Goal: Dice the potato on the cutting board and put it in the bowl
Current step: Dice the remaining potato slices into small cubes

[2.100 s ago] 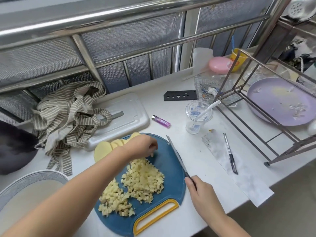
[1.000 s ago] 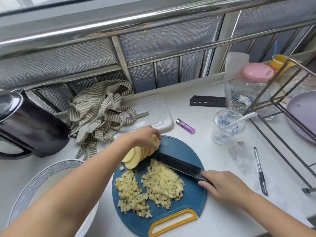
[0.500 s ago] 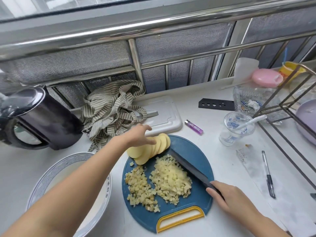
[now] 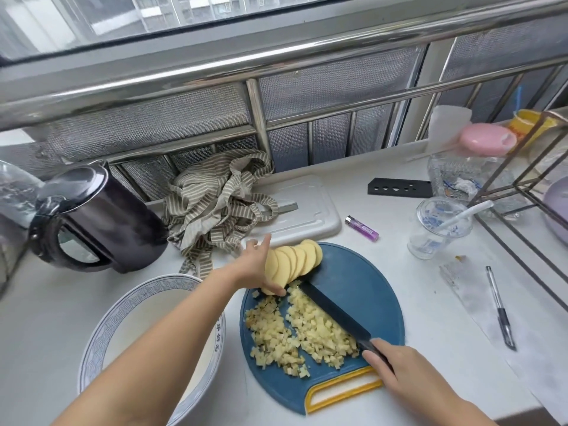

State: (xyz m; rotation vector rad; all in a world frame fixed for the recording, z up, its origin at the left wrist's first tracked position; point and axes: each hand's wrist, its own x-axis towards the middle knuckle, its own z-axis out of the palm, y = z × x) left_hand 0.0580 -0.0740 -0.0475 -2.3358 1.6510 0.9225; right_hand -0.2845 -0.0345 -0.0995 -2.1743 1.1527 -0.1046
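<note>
The big white bench holds everything. At the far left stands a dark shiny electric kettle, and just right of it lies a crumpled striped cloth, partly on a flat white plastic board. At the near left sits a wide white bowl with a blue wave pattern on its rim, and the left arm reaches over it. Just right of the bowl lies the round blue cutting board with a yellow handle.

On the blue board, a heap of small pale yellow potato cubes covers the near left part. A row of round potato slices leans together at the far left edge of the board. The left hand rests against the left end of the row, thumb touching the nearest slice, and its fingers are stretched out, not gripping.

The right hand has its fingers wrapped tight around the handle of a long black knife. The blade lies on the board, along the right side of the cubes, with its tip near the slices.

Further right stand a clear plastic cup with a white straw, a small purple lighter and a black pen on a strip of paper
</note>
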